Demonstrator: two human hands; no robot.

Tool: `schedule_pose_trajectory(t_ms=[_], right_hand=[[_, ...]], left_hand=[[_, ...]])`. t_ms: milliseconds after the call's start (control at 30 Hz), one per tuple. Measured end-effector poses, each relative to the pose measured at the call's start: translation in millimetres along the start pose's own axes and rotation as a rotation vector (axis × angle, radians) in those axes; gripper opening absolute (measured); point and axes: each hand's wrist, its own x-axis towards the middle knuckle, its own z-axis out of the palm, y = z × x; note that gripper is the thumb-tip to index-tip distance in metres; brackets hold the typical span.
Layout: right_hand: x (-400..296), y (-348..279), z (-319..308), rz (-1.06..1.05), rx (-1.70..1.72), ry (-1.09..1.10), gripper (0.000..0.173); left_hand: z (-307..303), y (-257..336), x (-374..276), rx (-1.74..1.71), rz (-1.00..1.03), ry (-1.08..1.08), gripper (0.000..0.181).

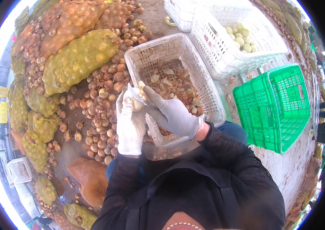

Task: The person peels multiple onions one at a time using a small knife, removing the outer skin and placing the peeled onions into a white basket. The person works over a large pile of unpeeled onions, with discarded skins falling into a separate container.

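Note:
My left hand (130, 126), in a white knit glove, holds a pale peeled onion (135, 101) near the left rim of a white basket. In my right hand (176, 115), gloved in grey, is a knife whose blade (136, 94) lies against the onion. The knife's handle is hidden in my fingers. Below and beyond both hands stands the perforated white plastic basket (220, 109), its floor strewn with onion skins (176, 86) and trimmed scraps. A heap of unpeeled onions (99, 115) lies on the ground to the left.
Yellow-green mesh sacks of onions (79, 61) and orange ones (73, 20) pile up at left. Peeled onions (241, 38) sit in a white crate (217, 57) at upper right. A green plastic crate (257, 112) stands at right. An orange sack (89, 179) lies low on the left.

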Motion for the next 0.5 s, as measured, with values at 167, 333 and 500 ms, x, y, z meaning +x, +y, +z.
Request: schedule_pose_trajectory(t_ms=[167,333,500], right_hand=[[5.9,13.9,24.7,-0.17,0.297,0.215,0.059],[11.6,1.2,2.5,0.49,1.009,0.083,0.052],[14.1,40.5,-7.5,0.374,0.038,0.121,0.053]], left_hand=[[-0.4,-1.8,0.1,0.035,0.032,0.01,0.056],[4.7,9.2,-5.9,0.05,0.007,-0.036,0.054],[2.0,19.4,8.2,-0.351,-0.159,-0.047,0.055]])
